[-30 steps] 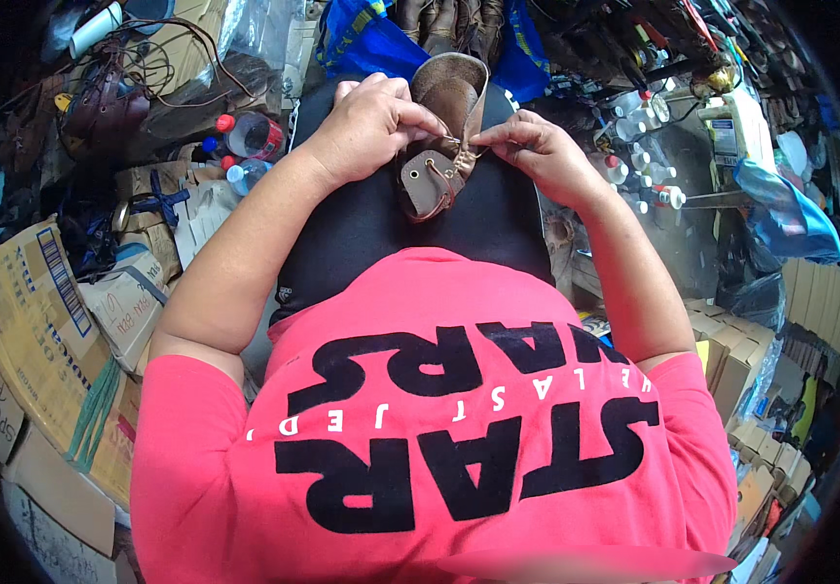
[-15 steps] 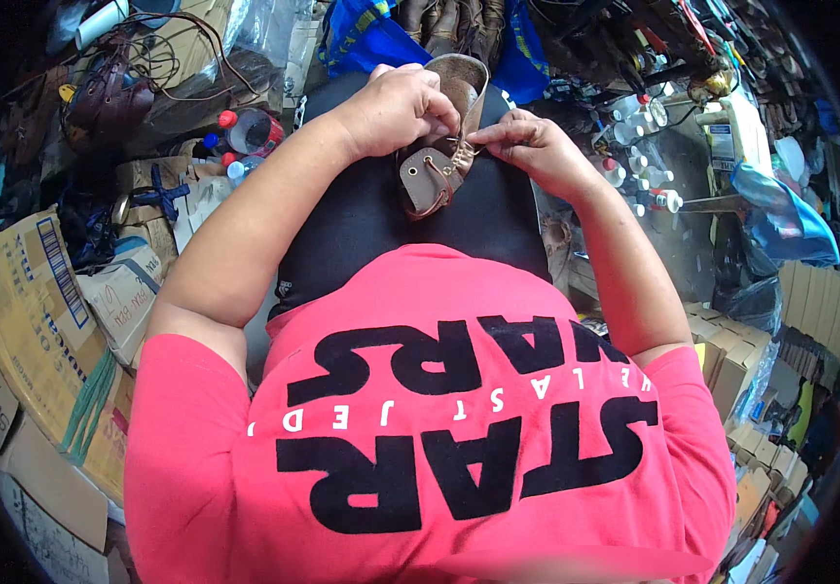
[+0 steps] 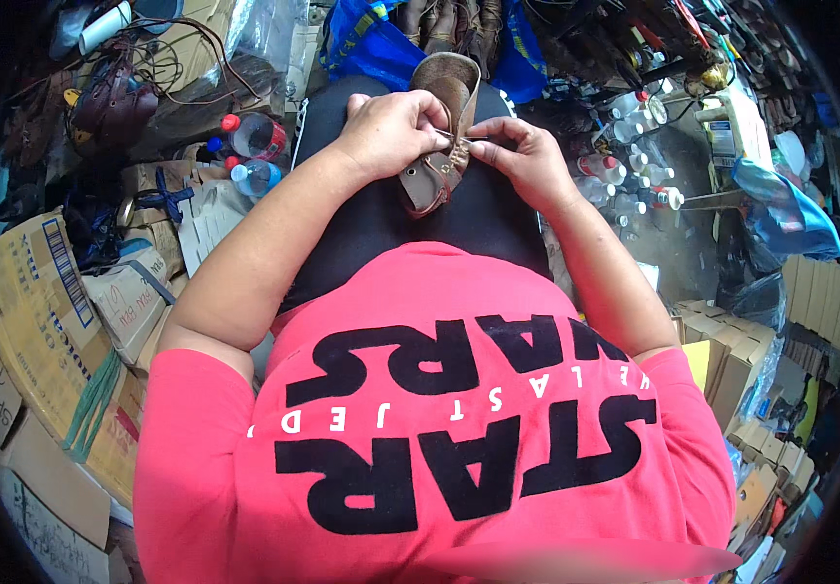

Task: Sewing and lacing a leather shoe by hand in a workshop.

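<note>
Across my black-trousered lap lies a brown leather shoe (image 3: 461, 86), its open heel end pointing away from me and a tan insole showing. A grey-brown flap with metal eyelets (image 3: 425, 177) and a brown lace sits at its near end. My left hand (image 3: 393, 133) comes over the shoe's left side, thumb and fingers pinched at the seam; what they grip is mostly hidden. On the right edge, my right hand (image 3: 529, 161) holds thumb and forefinger close around a thin strand, too fine to name, beside the stitched seam.
Beyond my knees stands a blue bag (image 3: 366, 44) next to several brown shoes (image 3: 454, 24). Plastic bottles (image 3: 624, 175) crowd the floor at right, with more bottles (image 3: 255, 175) at left. Cardboard boxes (image 3: 36, 321) are stacked at left, and others (image 3: 717, 350) at right.
My left hand has moved slightly down and toward me. My right hand has shifted slightly left and down, and the shoe's eyelet flap has turned.
</note>
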A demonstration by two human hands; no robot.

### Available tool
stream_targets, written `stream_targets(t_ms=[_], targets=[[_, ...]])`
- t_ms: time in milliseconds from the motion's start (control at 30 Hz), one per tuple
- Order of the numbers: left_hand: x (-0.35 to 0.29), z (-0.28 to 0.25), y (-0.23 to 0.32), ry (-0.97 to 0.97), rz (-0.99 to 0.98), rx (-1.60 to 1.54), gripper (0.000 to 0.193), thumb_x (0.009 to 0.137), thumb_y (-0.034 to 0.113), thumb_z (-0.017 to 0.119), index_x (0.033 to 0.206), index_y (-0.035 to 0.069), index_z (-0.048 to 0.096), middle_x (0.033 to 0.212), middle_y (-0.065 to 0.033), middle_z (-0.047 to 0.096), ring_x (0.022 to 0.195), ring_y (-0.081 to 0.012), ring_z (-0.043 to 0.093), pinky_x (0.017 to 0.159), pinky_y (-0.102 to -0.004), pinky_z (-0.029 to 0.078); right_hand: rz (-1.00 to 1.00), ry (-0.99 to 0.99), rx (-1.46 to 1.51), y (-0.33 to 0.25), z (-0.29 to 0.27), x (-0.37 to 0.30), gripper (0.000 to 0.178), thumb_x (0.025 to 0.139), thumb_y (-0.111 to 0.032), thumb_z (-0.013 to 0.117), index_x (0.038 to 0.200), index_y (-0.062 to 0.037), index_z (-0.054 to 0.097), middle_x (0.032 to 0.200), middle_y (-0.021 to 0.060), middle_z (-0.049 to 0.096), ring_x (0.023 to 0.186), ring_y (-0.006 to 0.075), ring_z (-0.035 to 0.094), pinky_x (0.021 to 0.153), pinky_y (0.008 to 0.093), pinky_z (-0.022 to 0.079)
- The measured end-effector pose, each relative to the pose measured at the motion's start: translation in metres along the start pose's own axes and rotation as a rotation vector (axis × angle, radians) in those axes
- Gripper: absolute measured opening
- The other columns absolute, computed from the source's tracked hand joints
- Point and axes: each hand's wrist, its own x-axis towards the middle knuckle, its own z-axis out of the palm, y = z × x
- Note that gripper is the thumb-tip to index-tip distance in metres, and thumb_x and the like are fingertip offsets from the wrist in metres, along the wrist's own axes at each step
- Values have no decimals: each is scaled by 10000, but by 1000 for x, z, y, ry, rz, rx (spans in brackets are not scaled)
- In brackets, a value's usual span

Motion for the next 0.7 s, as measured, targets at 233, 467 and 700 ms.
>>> stream_targets(t_ms=[233, 467, 700], targets=[[2, -9, 4, 156, 302, 204, 93, 706, 152, 752, 730, 88, 689, 754, -50, 601, 807, -203, 582, 735, -339, 470, -27, -95, -148, -4, -8, 9, 118, 834, -109, 724, 841, -14, 654, 819, -20, 630, 778, 52, 541, 728, 201, 441], [-10, -20, 4, -33, 177, 141, 127, 817, 125, 643, 919, 50, 635, 796, -108, 631, 809, -255, 618, 743, -356, 480, -99, -19, -26, 16, -27, -10, 203, 811, -194, 750, 892, -28, 667, 819, 2, 564, 762, 84, 523, 698, 249, 445], [0, -20, 16, -210, 220, 190, 121, 888, 123, 559, 973, 42, 588, 888, -174, 659, 852, -349, 642, 735, -405, 495, -89, -77, -161, -5, -49, -46, 173, 839, -183, 700, 886, -29, 638, 885, 43, 530, 853, 139, 527, 753, 273, 437]])
